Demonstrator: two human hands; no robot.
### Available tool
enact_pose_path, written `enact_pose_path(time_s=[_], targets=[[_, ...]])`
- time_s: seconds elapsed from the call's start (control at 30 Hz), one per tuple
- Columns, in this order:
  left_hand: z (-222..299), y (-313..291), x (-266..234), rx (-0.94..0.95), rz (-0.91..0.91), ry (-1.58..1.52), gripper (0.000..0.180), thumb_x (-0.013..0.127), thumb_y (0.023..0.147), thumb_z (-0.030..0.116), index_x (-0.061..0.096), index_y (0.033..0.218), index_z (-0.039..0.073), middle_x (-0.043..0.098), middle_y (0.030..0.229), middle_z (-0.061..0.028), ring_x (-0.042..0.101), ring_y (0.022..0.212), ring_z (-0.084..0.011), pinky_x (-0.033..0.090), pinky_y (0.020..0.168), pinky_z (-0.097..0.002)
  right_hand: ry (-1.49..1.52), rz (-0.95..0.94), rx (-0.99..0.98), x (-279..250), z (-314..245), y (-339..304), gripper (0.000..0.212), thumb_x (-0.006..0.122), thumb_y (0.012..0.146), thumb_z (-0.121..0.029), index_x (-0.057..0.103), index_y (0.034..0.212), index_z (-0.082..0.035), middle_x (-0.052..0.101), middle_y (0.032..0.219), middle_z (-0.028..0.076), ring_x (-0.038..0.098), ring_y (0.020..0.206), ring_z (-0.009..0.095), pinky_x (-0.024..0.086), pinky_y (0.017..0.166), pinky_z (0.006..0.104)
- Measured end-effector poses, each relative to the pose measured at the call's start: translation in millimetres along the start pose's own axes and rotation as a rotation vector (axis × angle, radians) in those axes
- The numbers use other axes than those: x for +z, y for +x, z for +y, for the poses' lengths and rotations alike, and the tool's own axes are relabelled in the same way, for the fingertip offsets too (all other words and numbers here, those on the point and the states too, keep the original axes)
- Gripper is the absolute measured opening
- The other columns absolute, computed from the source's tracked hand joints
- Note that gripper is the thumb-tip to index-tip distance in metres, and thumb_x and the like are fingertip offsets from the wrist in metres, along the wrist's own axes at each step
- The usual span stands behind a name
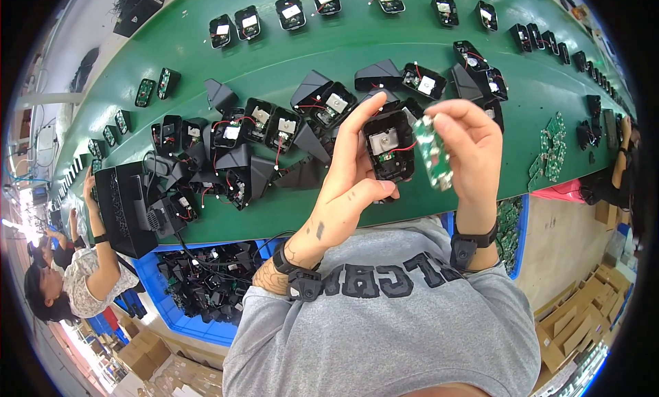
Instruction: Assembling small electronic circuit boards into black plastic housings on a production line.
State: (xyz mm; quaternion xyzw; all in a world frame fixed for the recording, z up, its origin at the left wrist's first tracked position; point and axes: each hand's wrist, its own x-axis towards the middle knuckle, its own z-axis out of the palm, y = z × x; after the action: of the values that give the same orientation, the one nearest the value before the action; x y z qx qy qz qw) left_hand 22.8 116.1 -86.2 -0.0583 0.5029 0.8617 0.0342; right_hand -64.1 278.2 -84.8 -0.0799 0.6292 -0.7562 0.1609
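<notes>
My left hand [347,184] is wrapped round a black plastic housing [396,165] whose open side faces up. Inside it sit a silver-grey metal block and a small green board. In my right hand [470,150], thumb and fingers pinch the top end of a green circuit board [432,153], tilted just right of the housing. A red wire [406,148] runs from the housing toward this board; its far end is hidden. Beyond both hands, more open black housings [336,101] with red wires lie on the green table [274,60].
Loose green circuit boards [549,150] are heaped at the right. A blue bin [206,328] of black parts stands below the table edge, with another blue bin [511,235] of boards to its right. A black box [123,208] stands at left, near a co-worker's arm [99,239].
</notes>
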Motion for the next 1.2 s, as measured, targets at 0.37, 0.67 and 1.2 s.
enact_pose_path(time_s=[0.37,0.67,1.2], targets=[[-4.5,6.4,-6.6,-0.002,-0.071,-0.062,0.086,0.047,0.07,0.0,0.021,0.151,0.01,0.044,0.126,-0.0111,0.053,0.103,-0.0191,0.049,0.083,-0.0301,-0.161,-0.365,-0.371,6.8,-15.2,-9.2,0.011,0.069,0.076,0.003,0.069,0.086,0.002,0.068,0.077,0.01,0.062,0.067,0.015,0.047,0.059,0.0257],[-5.9,11.9,-3.1,-0.072,0.089,-0.316,0.052,0.047,0.092,0.014,0.031,0.142,0.015,0.05,0.121,-0.0145,0.056,0.091,-0.0211,0.049,0.059,-0.0314,0.353,0.078,-0.084,-16.4,14.0,17.7,0.016,0.061,0.093,-0.008,0.06,0.107,0.001,0.066,0.088,0.007,0.062,0.071,0.009,0.049,0.058,0.0199],[0.1,9.4,4.1,-0.085,0.011,-0.276,0.05,0.042,0.093,0.01,0.031,0.142,0.018,0.056,0.113,-0.0076,0.058,0.091,-0.0146,0.05,0.064,-0.0289,0.089,0.0,-0.089,12.7,11.4,1.9,0.011,0.066,0.088,-0.004,0.061,0.096,0.001,0.064,0.075,0.004,0.057,0.058,0.006,0.04,0.048,0.0171]])
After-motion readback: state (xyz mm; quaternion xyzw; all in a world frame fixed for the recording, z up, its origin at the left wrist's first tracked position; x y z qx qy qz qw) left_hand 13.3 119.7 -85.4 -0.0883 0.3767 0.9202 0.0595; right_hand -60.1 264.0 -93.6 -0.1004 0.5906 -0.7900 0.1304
